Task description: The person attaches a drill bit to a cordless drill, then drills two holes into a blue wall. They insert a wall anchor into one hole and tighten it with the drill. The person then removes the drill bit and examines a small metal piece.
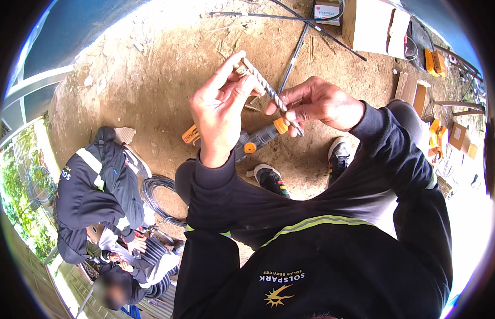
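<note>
I hold a long grey spiral drill bit (266, 87) slanted up to the left between my hands. My left hand (221, 106) is closed on its upper end, where a small light piece that I cannot make out sits between my fingers. My right hand (324, 106) pinches the lower part with thumb and fingers. Below the bit a dark grey and yellow power drill (250, 146) lies over the dirt, between my knees, partly hidden by my left wrist and sleeve.
Co-workers (98, 191) crouch at left beside a black cable coil (152, 194). Long black rods (292, 61) lie at the top, near cardboard boxes (375, 29). Orange cases (433, 64) and more cardboard are at right. My shoes (269, 178) stand on the dirt ground (125, 85).
</note>
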Motion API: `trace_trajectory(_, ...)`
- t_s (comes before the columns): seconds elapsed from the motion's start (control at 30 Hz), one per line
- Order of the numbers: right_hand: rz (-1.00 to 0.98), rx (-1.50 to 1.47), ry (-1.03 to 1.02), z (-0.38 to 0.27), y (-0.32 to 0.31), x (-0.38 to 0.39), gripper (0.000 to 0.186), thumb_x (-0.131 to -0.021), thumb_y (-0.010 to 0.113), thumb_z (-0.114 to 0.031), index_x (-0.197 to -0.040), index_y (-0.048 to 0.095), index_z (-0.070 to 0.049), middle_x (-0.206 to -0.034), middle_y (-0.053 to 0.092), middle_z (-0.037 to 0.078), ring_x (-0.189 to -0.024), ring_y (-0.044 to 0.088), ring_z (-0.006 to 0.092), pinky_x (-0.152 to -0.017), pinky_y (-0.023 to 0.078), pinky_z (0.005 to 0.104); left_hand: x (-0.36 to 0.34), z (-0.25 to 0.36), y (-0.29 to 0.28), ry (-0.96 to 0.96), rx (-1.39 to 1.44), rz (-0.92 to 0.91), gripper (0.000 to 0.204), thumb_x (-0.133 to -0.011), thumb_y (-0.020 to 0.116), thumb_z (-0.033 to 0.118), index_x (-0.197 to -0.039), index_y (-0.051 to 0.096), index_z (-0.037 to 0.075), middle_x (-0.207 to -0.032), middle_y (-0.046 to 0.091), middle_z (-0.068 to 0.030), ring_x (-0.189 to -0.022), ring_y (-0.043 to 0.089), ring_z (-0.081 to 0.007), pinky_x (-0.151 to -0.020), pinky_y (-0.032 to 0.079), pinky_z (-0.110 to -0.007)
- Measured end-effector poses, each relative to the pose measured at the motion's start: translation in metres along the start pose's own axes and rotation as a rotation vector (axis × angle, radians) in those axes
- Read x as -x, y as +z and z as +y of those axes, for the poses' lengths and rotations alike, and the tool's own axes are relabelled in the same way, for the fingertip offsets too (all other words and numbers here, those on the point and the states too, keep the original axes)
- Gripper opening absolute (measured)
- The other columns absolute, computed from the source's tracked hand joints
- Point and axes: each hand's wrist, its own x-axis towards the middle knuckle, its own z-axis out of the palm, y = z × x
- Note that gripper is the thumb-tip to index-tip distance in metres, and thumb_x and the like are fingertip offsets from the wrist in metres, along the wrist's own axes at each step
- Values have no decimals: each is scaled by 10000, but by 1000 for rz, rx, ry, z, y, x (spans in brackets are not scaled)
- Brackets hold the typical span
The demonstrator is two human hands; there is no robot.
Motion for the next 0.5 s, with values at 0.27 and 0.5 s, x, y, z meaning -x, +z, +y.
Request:
trace_trajectory(0.27, -33, 12, 16, 0, -6, 0, 308, -1013, 617, 33, -1303, 711, 71, -999, 751, 133, -823, 749, 165, -723, 582, 291, -2, -1, -1, 14, -45, -17, 431, -1018, 685, -6, -1435, 607, -83, -1062, 727, -142, -907, 723, -198, -834, 608, -339)
trace_trajectory(0.5, -18, 22, 40, -2, -6, 0, 293, -1009, 639, 8, -1283, 720, 72, -970, 754, 121, -800, 743, 155, -714, 578, 291, -4, -1, 0, 16, 3, -27, 440, -1008, 684, -44, -1433, 592, -113, -1058, 736, -142, -908, 726, -176, -839, 614, -321)
